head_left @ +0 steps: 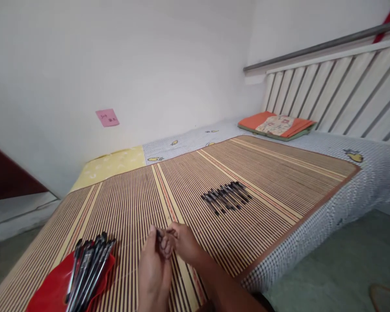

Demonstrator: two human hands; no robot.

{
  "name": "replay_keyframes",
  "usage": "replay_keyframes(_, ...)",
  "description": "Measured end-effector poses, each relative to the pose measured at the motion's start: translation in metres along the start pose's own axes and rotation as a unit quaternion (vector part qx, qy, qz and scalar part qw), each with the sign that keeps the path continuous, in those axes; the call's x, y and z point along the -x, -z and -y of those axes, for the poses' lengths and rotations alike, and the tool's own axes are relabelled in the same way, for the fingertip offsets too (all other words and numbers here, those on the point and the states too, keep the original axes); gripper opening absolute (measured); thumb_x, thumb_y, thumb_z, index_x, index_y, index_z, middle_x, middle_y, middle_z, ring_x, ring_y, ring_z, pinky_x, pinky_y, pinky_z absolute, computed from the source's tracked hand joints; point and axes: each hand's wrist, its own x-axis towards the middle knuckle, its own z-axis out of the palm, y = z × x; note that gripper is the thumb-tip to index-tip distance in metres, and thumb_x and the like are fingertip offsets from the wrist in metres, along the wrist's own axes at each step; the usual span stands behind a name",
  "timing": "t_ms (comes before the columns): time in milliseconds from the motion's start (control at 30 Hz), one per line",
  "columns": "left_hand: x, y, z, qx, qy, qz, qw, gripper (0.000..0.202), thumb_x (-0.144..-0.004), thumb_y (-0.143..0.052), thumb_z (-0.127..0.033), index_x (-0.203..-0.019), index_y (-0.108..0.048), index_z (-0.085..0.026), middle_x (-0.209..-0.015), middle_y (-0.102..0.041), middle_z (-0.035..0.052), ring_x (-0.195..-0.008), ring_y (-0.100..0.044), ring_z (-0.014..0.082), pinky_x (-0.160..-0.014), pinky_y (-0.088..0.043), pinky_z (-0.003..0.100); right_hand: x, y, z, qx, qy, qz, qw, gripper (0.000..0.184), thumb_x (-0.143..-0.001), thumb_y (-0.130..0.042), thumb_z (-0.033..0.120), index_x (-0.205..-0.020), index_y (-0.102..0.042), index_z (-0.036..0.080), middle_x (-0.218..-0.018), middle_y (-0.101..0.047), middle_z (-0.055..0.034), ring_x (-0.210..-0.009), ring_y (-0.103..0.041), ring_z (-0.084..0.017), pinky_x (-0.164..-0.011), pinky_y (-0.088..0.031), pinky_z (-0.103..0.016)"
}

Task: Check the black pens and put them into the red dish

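My left hand (154, 264) is closed over the mat, its fingers curled round a pen (159, 236) of which only a dark end shows. Close against it, my right hand (186, 244) pinches at the same pen; the fingers hide most of it. Ahead and to the right, several dark pens (226, 197) lie side by side in a row on the striped mat (130, 203). More pens with black caps (91, 268) are heaped in a red tray (48, 284) to the left of my hands.
The mat covers a bed with a checked sheet (292, 255). A folded orange cloth (256, 120) lies at the far right, near a white slatted headboard (338, 86). A pink note (107, 118) is stuck on the white wall (169, 65). Grey floor (351, 260) shows at right.
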Motion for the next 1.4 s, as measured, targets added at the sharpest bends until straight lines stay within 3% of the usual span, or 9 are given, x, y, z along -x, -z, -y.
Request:
replay_keyframes(267,-0.009,0.047,-0.005,0.004,-0.006,-0.068,0.998,0.035,-0.079,-0.076,-0.041,-0.068,-0.053,-0.017,-0.056,-0.039,-0.0067,-0.045,-0.035,0.0066,-0.039,-0.028,0.017,-0.004,0.115,-0.008,0.196,-0.038,-0.21,0.957,0.017,-0.088,-0.051,0.019,-0.089,-0.067,0.017,-0.09,-0.07,-0.012,-0.085,-0.065,-0.025,-0.08,-0.048,-0.036)
replay_keyframes(367,-0.014,0.05,-0.003,0.015,-0.004,-0.088,0.996,0.03,-0.083,-0.073,-0.035,-0.066,-0.055,-0.017,-0.055,-0.042,-0.0057,-0.044,-0.038,0.0068,-0.037,-0.029,0.016,0.001,0.137,-0.018,0.214,-0.061,-0.248,0.943,0.019,-0.086,-0.05,0.025,-0.089,-0.067,0.017,-0.088,-0.07,-0.0141,-0.083,-0.064,-0.028,-0.079,-0.047,-0.039)
replay_keyframes(467,-0.014,0.045,-0.005,0.034,0.013,-0.105,0.994,0.027,-0.092,-0.061,-0.032,-0.07,-0.061,-0.016,-0.061,-0.055,-0.0005,-0.051,-0.053,0.009,-0.044,-0.044,0.016,0.003,0.132,-0.022,0.196,-0.057,-0.235,0.95,0.025,-0.088,-0.049,0.032,-0.089,-0.069,0.017,-0.086,-0.072,-0.0126,-0.083,-0.065,-0.027,-0.079,-0.048,-0.038)
replay_keyframes(567,-0.005,0.038,-0.012,0.076,0.059,-0.038,0.995,0.043,-0.101,-0.041,-0.043,-0.096,-0.071,-0.013,-0.095,-0.071,0.0139,-0.087,-0.071,0.0204,-0.068,-0.059,0.027,0.004,0.115,-0.016,0.159,-0.044,-0.204,0.965,0.03,-0.09,-0.047,0.035,-0.093,-0.071,0.017,-0.093,-0.075,-0.0132,-0.09,-0.067,-0.027,-0.085,-0.049,-0.039)
replay_keyframes(733,0.023,0.04,-0.019,0.162,0.078,0.084,0.98,0.071,-0.098,-0.033,-0.059,-0.15,-0.041,-0.012,-0.147,-0.051,0.0227,-0.134,-0.051,0.0311,-0.103,-0.05,0.042,0.032,0.082,0.001,-0.005,-0.056,-0.115,0.992,0.051,-0.096,-0.039,0.052,-0.102,-0.073,0.015,-0.093,-0.077,-0.0146,-0.085,-0.072,-0.025,-0.079,-0.056,-0.038)
replay_keyframes(900,0.047,0.058,-0.016,0.241,0.114,0.204,0.942,0.092,-0.09,-0.029,-0.074,-0.16,-0.005,-0.019,-0.162,-0.028,0.0156,-0.148,-0.028,0.032,-0.118,-0.026,0.054,0.076,0.054,0.005,-0.29,-0.149,-0.055,0.944,0.066,-0.09,-0.046,0.069,-0.113,-0.07,0.013,-0.102,-0.075,-0.018,-0.09,-0.073,-0.025,-0.084,-0.057,-0.04)
replay_keyframes(1100,0.035,0.072,-0.02,0.269,0.093,0.205,0.936,0.092,-0.09,-0.037,-0.071,-0.16,-0.001,-0.022,-0.163,-0.023,0.0164,-0.148,-0.025,0.0347,-0.117,-0.024,0.059,0.084,0.072,0.008,0.04,-0.054,-0.112,0.992,0.026,-0.092,-0.055,0.039,-0.088,-0.069,0.017,-0.081,-0.073,-0.0084,-0.076,-0.069,-0.023,-0.07,-0.053,-0.032)
replay_keyframes(1233,0.002,0.061,-0.032,0.288,0.064,0.161,0.942,0.088,-0.092,-0.043,-0.065,-0.16,-0.007,-0.022,-0.162,-0.028,0.0165,-0.145,-0.034,0.0331,-0.114,-0.034,0.054,0.061,0.119,0.013,0.359,-0.073,-0.151,0.918,0.02,-0.093,-0.05,0.019,-0.1,-0.069,0.015,-0.102,-0.072,-0.0111,-0.096,-0.067,-0.022,-0.085,-0.049,-0.029)
replay_keyframes(1400,-0.015,0.04,-0.036,0.319,0.046,0.229,0.919,0.087,-0.092,-0.034,-0.07,-0.16,-0.009,-0.021,-0.163,-0.025,0.014,-0.146,-0.031,0.0304,-0.117,-0.03,0.052,0.026,0.145,0.009,0.456,-0.127,-0.141,0.87,0.02,-0.091,-0.057,0.018,-0.101,-0.072,0.009,-0.101,-0.072,-0.0173,-0.095,-0.068,-0.028,-0.082,-0.048,-0.033)
